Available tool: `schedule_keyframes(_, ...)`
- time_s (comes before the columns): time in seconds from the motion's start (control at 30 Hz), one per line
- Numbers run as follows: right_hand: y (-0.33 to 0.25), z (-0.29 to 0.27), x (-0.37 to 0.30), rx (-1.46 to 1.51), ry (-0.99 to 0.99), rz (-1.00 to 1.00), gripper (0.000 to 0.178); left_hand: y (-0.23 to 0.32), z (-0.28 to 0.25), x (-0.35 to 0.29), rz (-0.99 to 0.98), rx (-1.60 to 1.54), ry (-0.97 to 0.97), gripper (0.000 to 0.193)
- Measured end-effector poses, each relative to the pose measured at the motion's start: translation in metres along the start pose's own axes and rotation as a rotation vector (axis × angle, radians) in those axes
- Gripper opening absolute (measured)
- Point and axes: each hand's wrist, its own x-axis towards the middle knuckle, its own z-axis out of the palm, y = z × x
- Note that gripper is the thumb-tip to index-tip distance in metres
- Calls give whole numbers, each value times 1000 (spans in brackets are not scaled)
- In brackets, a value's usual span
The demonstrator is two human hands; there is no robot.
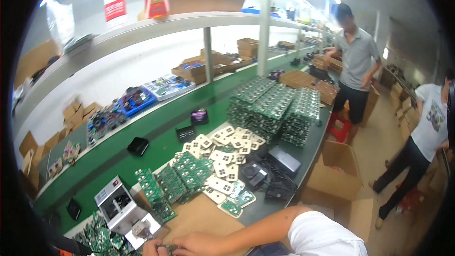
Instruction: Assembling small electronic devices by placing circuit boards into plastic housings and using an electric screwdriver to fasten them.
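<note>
At the lower edge, my left hand (153, 247) and my right hand (201, 243) are close together, fingers closed on a small circuit board (167, 248) that is mostly hidden by them and cut off by the frame. Just beyond them stands a small white machine (114, 201) with a red switch and a bright metal plate at its front. Loose green circuit boards (98, 233) lie heaped left of the machine. To its right, green board panels (177, 180) stand in a leaning row beside brown cardboard (208, 215).
Cream-coloured boards (222, 156) lie piled mid-bench, with tall stacks of green panels (270, 104) behind. Black adapters and cables (268, 178) sit near the right edge. A green conveyor belt (161, 132) carries black cases. Open cartons (334, 166) and two people (355, 52) are at right.
</note>
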Motion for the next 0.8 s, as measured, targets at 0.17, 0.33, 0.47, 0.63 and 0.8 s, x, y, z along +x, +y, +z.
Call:
schedule_keyframes(0.17,-17,10,-13,-253,236,-260,28,-17,0,-8,201,17,117,30)
schedule_keyframes(0.33,6,3,2,-214,183,-591,26,-67,5,15,327,203,336,31)
schedule_keyframes(0.47,5,-7,-2,-203,73,-669,20,-78,-14,18,261,455,476,30)
schedule_keyframes(0.63,19,-1,5,147,182,-207,22,-87,-20,28,172,746,640,35)
schedule_keyframes(0.8,-10,5,1,327,75,-290,30,-52,-32,2,65,713,614,40)
